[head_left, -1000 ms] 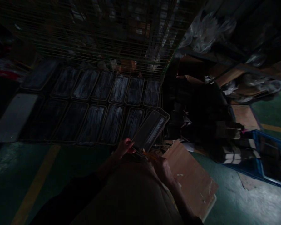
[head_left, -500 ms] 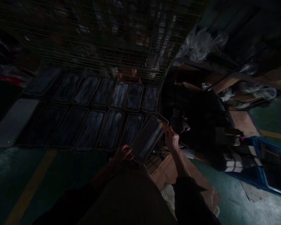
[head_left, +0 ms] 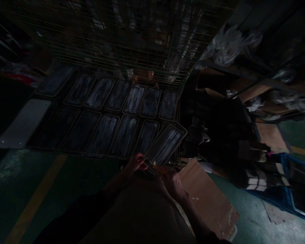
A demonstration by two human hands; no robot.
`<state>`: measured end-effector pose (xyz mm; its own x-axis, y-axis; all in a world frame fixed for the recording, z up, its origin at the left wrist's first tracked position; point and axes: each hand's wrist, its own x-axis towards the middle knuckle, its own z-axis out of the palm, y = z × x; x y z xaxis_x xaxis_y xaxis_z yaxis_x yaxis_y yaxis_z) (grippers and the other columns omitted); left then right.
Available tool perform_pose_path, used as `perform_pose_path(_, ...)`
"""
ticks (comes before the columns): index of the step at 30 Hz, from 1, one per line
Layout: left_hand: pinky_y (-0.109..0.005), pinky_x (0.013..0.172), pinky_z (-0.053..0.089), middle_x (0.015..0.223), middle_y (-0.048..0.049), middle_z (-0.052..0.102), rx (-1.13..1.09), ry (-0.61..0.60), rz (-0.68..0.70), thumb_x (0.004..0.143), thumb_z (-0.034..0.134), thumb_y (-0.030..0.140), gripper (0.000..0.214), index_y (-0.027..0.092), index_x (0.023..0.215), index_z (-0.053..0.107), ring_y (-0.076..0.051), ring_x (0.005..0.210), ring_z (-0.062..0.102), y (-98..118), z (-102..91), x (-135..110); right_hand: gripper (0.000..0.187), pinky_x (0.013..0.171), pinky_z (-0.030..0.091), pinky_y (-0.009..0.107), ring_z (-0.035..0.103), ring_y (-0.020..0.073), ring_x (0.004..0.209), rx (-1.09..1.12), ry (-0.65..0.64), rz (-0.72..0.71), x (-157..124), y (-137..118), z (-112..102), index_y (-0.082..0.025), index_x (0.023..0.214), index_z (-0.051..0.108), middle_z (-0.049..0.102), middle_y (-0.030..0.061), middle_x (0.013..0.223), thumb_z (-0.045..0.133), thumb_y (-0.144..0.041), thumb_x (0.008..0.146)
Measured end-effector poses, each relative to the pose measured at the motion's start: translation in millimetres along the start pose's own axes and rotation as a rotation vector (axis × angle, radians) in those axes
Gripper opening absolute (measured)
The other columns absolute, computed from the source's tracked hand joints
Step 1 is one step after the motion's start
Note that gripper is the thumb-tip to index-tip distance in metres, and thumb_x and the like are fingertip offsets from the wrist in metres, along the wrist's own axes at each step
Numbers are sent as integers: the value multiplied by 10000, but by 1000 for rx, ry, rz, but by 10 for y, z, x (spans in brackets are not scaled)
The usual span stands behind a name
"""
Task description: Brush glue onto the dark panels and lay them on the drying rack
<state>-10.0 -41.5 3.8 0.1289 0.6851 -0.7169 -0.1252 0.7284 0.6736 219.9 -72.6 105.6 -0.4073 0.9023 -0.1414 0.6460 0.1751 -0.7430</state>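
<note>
A dark rectangular panel (head_left: pixel 164 144) with rounded corners lies tilted at the right end of the rows, with white streaks along its face. My left hand (head_left: pixel 137 162) grips its near left corner between thumb and fingers. At the panel's near end my right hand (head_left: pixel 171 181) is closed around what looks like an orange-handled brush (head_left: pixel 159 167), its head too dark to make out. Similar streaked panels (head_left: pixel 124 135) lie side by side in two rows to the left. Under the held panel, part of another panel's edge shows.
A wire mesh cage (head_left: pixel 117 40) stands behind the rows. A pale panel (head_left: pixel 24 123) lies at the far left. On the right are a brown board (head_left: pixel 205 200), a blue crate (head_left: pixel 284 176), dark stacked goods, and a shelf with clear plastic wrap (head_left: pixel 228 44).
My right hand has moved with the brush from the panel's far end down to its near end. A brighter white streak now runs along the panel. My left hand still grips the corner.
</note>
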Motion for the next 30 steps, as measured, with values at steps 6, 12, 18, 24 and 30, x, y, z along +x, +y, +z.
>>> perform_pose_path(6, -262, 518, 562, 620, 13, 693, 16, -5, -16, 771, 716, 352, 289, 191, 854, 492, -181, 526, 702, 37, -11, -4, 310, 649, 541, 230, 689, 147, 665, 324, 107, 111, 206, 216, -109, -198, 1137, 632, 717, 22, 769, 416, -385, 1016)
perform_pose_path(12, -250, 493, 544, 637, 21, 675, 83, 44, -7, 757, 715, 331, 264, 180, 874, 533, -176, 522, 695, 35, -21, 5, 347, 688, 536, 245, 716, 173, 751, 113, 406, 164, 688, 483, -450, -195, 1169, 600, 729, 40, 825, 384, -422, 1019)
perform_pose_path(18, -236, 477, 542, 671, 21, 668, 71, 72, 11, 751, 727, 319, 251, 174, 858, 553, -158, 507, 685, 16, -23, 15, 371, 670, 490, 252, 710, 197, 820, -262, 472, 66, 1092, 514, -566, -178, 1202, 626, 741, 103, 991, 352, -360, 1030)
perform_pose_path(24, -210, 468, 531, 637, 31, 662, 45, 65, 5, 755, 732, 294, 232, 174, 827, 548, -141, 489, 676, 35, -1, 13, 381, 586, 456, 265, 663, 187, 679, -373, 267, -24, 950, 395, -247, -183, 1203, 658, 725, 115, 854, 338, -297, 1031)
perform_pose_path(30, -220, 480, 537, 609, 33, 674, 26, 42, -46, 768, 720, 284, 231, 181, 834, 524, -150, 489, 678, 87, 14, -1, 371, 647, 489, 284, 668, 203, 734, -260, 30, -113, 335, 82, 113, -208, 1295, 616, 727, 119, 931, 396, -237, 998)
